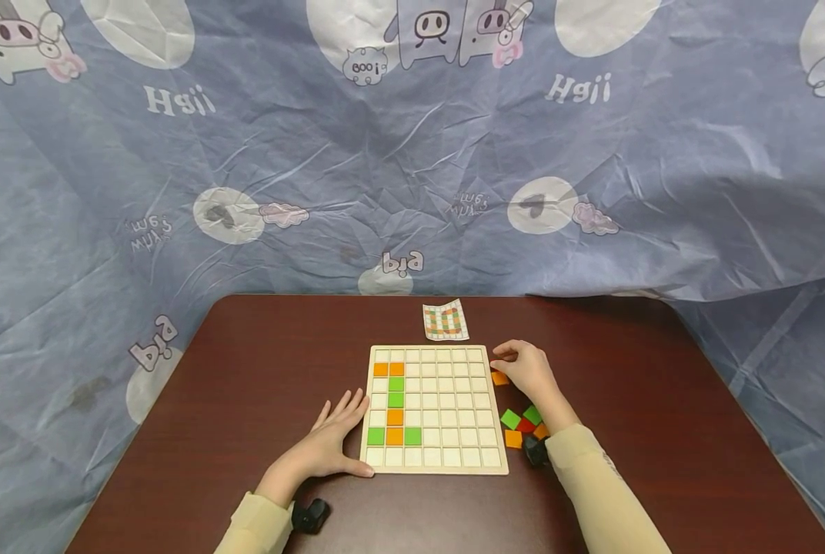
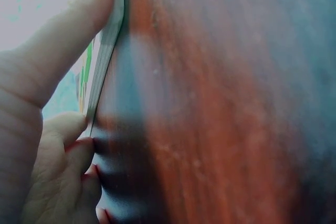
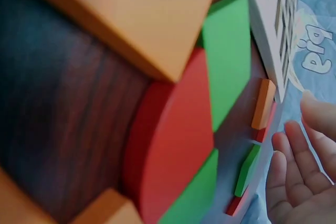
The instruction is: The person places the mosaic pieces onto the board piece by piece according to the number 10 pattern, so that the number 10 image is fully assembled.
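A cream grid board (image 1: 454, 467) lies flat on the table, with several orange and green square tiles set in its left columns. My left hand (image 1: 332, 442) is spread at the board's left edge, fingers along the side and thumb at the near corner. In the left wrist view, the thumb (image 2: 79, 30) lies against the board's rim. My right hand (image 1: 529, 372) hovers by the far right edge of the board, fingers slightly bent, nothing visible between them. An orange tile (image 1: 500, 378) lies just below its fingertips.
Loose tiles lie right of the board near my right wrist: a green one (image 1: 511, 419), a red piece (image 1: 526, 425), an orange one (image 1: 513, 438) and others. A small printed pattern card (image 1: 445, 321) lies beyond the board. A blue-grey cloth (image 1: 412, 154) hangs behind the table (image 1: 246, 369).
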The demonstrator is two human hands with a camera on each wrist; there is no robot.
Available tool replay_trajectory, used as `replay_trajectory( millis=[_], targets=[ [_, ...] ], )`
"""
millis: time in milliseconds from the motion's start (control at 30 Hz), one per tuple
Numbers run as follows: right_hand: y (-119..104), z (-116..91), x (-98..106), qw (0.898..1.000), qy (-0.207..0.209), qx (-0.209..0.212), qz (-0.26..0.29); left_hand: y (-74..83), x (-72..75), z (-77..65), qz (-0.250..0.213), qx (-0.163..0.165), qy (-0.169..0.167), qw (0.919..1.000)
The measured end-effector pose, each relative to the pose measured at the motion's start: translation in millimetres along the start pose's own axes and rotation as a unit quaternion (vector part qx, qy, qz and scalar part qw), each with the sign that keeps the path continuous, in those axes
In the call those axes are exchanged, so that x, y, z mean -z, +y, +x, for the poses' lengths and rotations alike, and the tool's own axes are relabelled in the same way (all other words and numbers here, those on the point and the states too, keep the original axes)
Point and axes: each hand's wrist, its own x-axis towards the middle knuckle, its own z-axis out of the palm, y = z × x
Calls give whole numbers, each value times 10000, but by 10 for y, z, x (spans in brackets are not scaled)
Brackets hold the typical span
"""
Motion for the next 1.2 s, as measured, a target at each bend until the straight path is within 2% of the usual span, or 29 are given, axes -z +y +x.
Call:
replay_trajectory(
  millis=[133, 367, 567, 900, 1200],
  targets=[
    [0, 40, -53, 9994, -193, 69, -293, 8, 3, -10, -17, -15, 15, 10000],
    [14, 106, -81, 9975, -199, 70, -671, -12, -4, -3, 30, 70, 5, 10000],
    [15, 132, -85, 9974, -206, -109, -689, -4, 3, -1, 35, 50, -6, 10000],
    [-45, 143, -71, 9955, -470, -352, -741, 24, 13, -9, -22, 18, -24, 10000],
    [-26, 59, -29, 9977, -397, -160, -533, 3, 6, -4, 1, 65, -38, 10000]
  ],
)
